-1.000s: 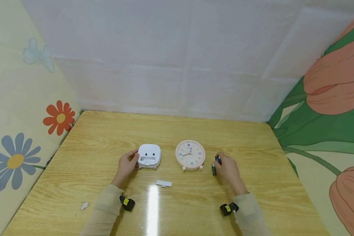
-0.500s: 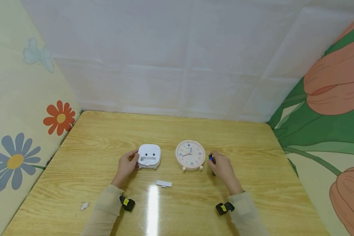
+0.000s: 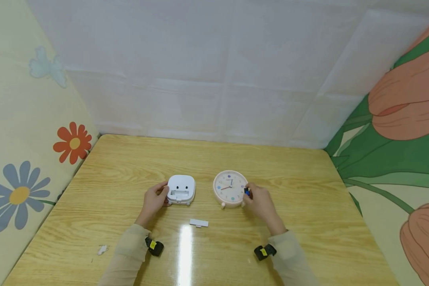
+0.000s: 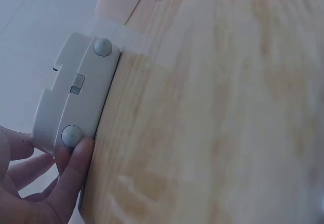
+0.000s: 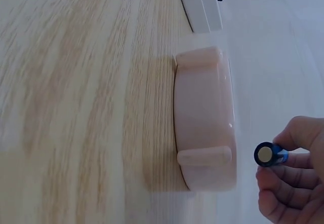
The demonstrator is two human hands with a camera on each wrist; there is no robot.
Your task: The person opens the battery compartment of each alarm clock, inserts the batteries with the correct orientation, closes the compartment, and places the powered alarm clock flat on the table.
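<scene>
A small white clock (image 3: 180,187) lies back side up, showing two black knobs and an uncovered battery slot. My left hand (image 3: 154,201) grips its left side between thumb and fingers; in the left wrist view those fingers (image 4: 71,171) are beside one of its round feet. My right hand (image 3: 261,202) pinches a blue battery (image 3: 247,192) over the right edge of a round pink alarm clock (image 3: 230,187), which lies face up. In the right wrist view the battery (image 5: 268,154) points its flat end at the camera, apart from the pink clock (image 5: 202,112).
A white battery cover (image 3: 199,223) lies on the wooden table (image 3: 214,254) in front of the two clocks. Toward the front left there is a small white scrap (image 3: 102,249). White sheeting (image 3: 214,79) hangs behind the table's back edge.
My right hand has moved left with the blue battery, from the table right of the pink clock to that clock's right edge. The dark battery seen earlier no longer shows. My left hand stays put.
</scene>
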